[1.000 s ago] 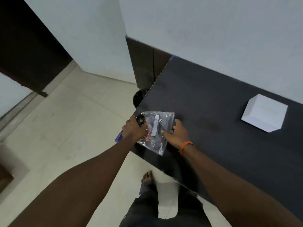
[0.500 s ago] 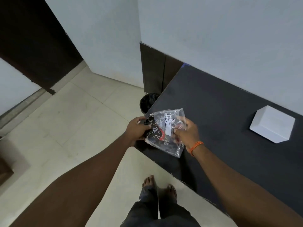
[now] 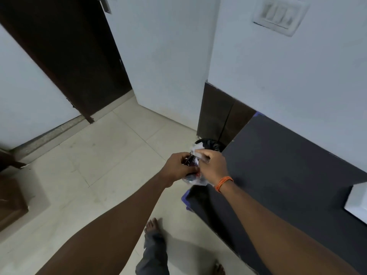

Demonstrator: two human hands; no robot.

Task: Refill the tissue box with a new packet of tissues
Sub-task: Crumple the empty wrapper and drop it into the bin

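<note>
Packet [image 3: 195, 178] lifted off table [image 3: 278, 165], both hands [image 3: 178, 167] gripping it.

Door: we see a dark brown door [image 3: 65, 56] at upper left, its metal handle [image 3: 105, 4] at the top edge
Switch plate: a white switch plate [image 3: 280, 13] on the wall [image 3: 288, 86] at upper right
Floor: we see pale tiles [image 3: 95, 155] with thin joints
Bin: a black bin [image 3: 210, 144] just beside the surface's far corner
Surface: dark and matte [image 3: 288, 165], along the right wall
Brown furniture: we see some at the left edge [image 3: 10, 203], too cropped to identify
</note>
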